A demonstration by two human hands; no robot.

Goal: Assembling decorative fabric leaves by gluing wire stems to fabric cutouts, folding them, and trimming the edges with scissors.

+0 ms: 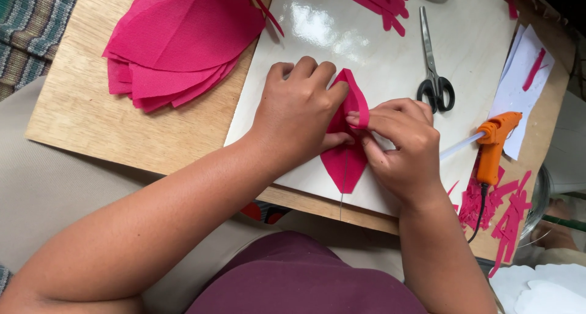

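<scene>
A pink leaf-shaped fabric petal lies on a glossy white board, with a thin wire running down its middle and out past its lower tip. My left hand presses on the petal's left half. My right hand pinches a narrow pink strip that curves along the petal's upper right edge. Both hands meet over the petal's centre and hide it there.
A stack of pink petals rests on the wooden board at upper left. Black-handled scissors and an orange glue gun lie right of my hands. Pink strips lie at the top, scraps and white paper at right.
</scene>
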